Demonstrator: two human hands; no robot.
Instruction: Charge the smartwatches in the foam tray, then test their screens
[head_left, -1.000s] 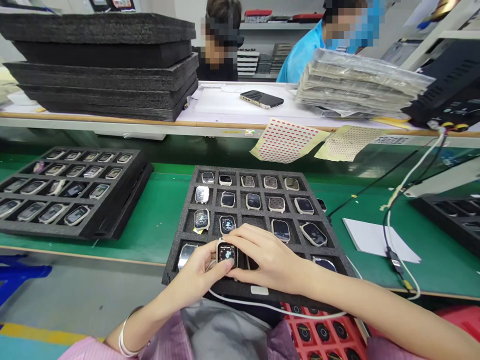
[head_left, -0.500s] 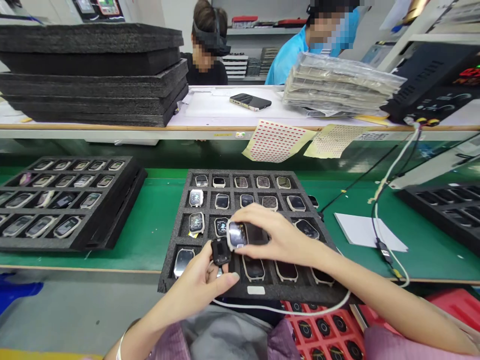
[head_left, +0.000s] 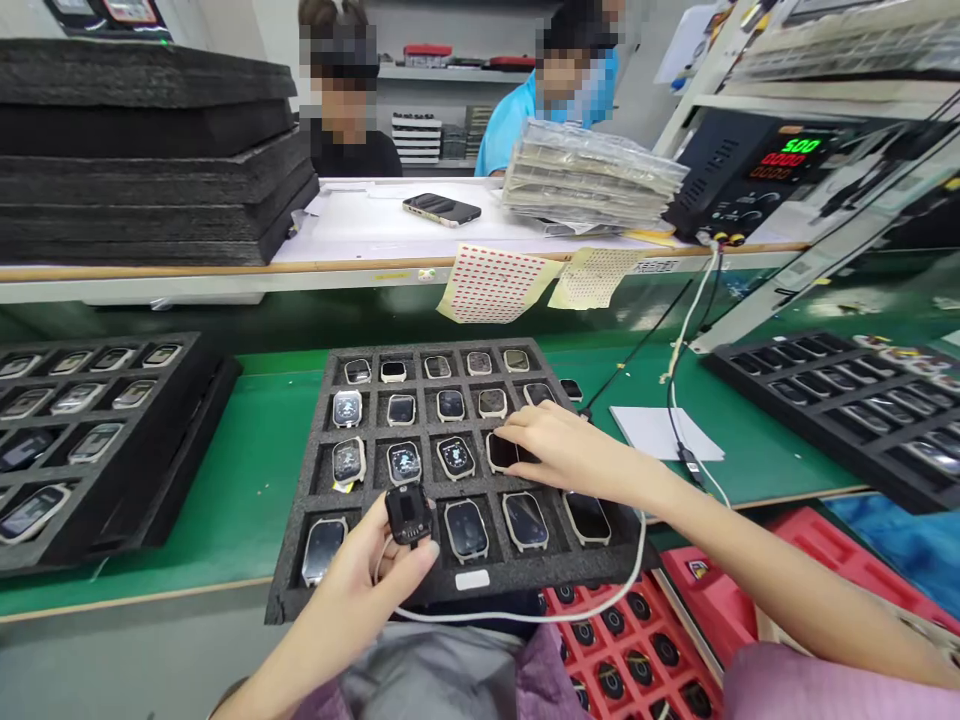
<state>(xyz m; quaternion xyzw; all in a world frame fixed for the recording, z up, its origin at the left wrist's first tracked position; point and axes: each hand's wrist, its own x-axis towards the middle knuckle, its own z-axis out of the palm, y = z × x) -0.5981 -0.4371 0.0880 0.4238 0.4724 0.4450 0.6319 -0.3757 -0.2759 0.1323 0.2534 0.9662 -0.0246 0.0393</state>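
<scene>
My left hand [head_left: 367, 570] is closed on a small black square charging dock [head_left: 409, 516], held over the front left part of a black foam tray [head_left: 315, 455]. A white cable [head_left: 517, 618] loops from near this hand across the tray's front edge. My right hand [head_left: 562, 448] reaches into the third row, its fingers gripping a dark-screened smartwatch [head_left: 501, 453] that is partly hidden by them. Just left of it lies a smartwatch [head_left: 455, 457] with a lit face, in its own compartment. Several other watches fill the compartments, some lit, some dark.
More watch trays stand at the left [head_left: 112, 440] and right [head_left: 832, 410]. Black foam trays [head_left: 142, 150] are stacked on the shelf beside a phone [head_left: 442, 209] and a power supply [head_left: 757, 180]. A red tray [head_left: 611, 650] lies below the bench edge. Two people are beyond the shelf.
The right hand has let go of the watch held near the dock, which now lies lit in the third row, and has moved right to the neighbouring watch. The view has turned right.
</scene>
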